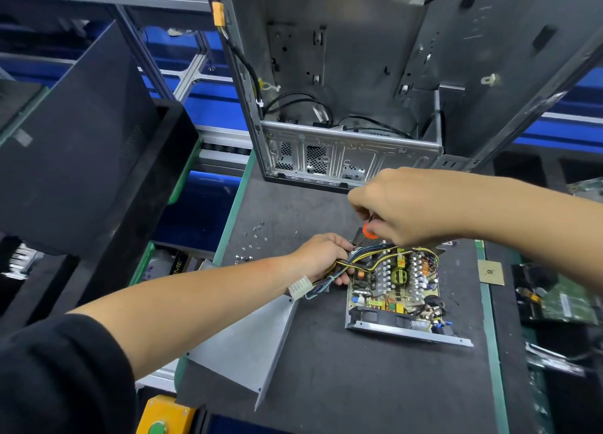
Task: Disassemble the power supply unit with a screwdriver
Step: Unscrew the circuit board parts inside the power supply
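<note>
power supply unit lower right of centre on the table, lid already off, board exposed | left hand gripping its cable bundle | right hand wrapped round an orange-handled screwdriver at the far corner | cover lower centre, loose screws left of centre | board still to come out, I'd guess

Bare metal, matt mat, plastic-sheathed wires

The bench carries a dark, matt, slightly grainy mat. The power supply unit shows a dull grey sheet-metal tray, ribbed aluminium heat sinks and glossy copper coils; its cable bundle is smooth plastic-sheathed. The removed cover is brushed grey sheet metal, like the computer case. The screwdriver has an orange plastic handle.
</note>
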{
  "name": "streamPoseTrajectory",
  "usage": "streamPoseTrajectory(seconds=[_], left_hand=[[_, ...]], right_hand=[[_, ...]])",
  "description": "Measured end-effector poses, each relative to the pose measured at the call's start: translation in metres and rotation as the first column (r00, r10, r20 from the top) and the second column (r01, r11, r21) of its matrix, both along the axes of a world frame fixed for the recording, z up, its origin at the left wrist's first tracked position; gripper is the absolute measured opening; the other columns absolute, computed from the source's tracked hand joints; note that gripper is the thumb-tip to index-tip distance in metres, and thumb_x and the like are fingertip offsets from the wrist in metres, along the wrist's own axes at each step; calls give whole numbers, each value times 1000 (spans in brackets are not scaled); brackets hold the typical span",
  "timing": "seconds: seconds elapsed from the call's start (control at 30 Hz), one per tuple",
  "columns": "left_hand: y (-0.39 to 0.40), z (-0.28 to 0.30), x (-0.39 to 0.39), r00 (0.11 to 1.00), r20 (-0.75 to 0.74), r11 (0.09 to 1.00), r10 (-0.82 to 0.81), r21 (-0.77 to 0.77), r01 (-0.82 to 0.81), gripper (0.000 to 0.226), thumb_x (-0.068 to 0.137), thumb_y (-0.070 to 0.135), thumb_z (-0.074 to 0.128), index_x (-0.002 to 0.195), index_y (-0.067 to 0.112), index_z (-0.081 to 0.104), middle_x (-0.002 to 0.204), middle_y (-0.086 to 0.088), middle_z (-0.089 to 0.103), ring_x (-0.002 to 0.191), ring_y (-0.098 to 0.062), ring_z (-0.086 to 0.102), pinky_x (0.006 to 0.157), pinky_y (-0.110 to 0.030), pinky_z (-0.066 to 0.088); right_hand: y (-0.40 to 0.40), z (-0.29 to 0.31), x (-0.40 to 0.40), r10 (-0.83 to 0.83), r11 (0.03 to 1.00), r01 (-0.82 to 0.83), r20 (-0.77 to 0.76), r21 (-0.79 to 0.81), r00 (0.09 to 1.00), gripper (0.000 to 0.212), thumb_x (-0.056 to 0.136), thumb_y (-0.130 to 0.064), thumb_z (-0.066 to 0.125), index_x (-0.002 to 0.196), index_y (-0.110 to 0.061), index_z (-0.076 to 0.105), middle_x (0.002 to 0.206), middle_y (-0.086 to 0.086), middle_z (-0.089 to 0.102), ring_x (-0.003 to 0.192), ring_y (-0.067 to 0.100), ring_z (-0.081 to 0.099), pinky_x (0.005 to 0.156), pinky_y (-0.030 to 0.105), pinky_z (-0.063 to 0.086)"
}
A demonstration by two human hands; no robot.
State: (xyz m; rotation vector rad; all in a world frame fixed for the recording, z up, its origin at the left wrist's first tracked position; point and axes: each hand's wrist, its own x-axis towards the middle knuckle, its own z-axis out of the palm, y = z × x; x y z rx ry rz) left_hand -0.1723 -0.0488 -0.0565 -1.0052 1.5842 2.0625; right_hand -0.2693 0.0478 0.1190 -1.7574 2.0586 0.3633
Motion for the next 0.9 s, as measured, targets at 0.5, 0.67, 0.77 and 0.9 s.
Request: streamPoseTrajectory(seconds=[0.5, 0.67, 0.77, 0.9], left_hand=[[0, 2, -1, 1000, 7, 1000, -6, 1, 6, 20, 87, -11, 41, 91, 5, 51, 60, -16, 60, 35, -19, 55, 34, -22, 44], [0, 2, -1, 1000, 4, 1000, 6, 2, -6, 20, 88, -11, 41, 91, 6, 50, 59, -16, 60, 34, -19, 55, 33, -21, 44], [1, 2, -1, 1000, 7, 1000, 4, 4, -4, 20, 88, -12, 41, 94, 5, 50, 58, -17, 60, 34, -19, 55, 33, -21, 44], [1, 4, 0, 1000, 6, 1000, -3, 5, 3, 19, 89, -11, 40, 95, 4, 49, 64, -20, 59, 33, -19, 55, 32, -21, 43]], right_hand=[[0, -5, -4, -54, 995, 47, -90, -88, 994, 22, 103, -39, 34, 90, -21, 32, 70, -4, 30, 56, 11, 32, 47, 28, 23], [3, 3, -4, 27, 997, -25, 21, -68, 999, 20, 94, -32, 57, 94, -31, 37, 90, -4, 54, 87, 20, 55, 75, 39, 51], [3, 6, -6, 31, 997, -22, 118, -78, 993, 28, 83, -9, 62, 87, -31, 44, 88, -10, 58, 86, 14, 53, 75, 39, 51], [3, 6, -7, -16, 999, 20, 129, -37, 991, 26, 81, -19, 67, 88, -31, 46, 89, -11, 60, 84, 14, 53, 74, 38, 50]])
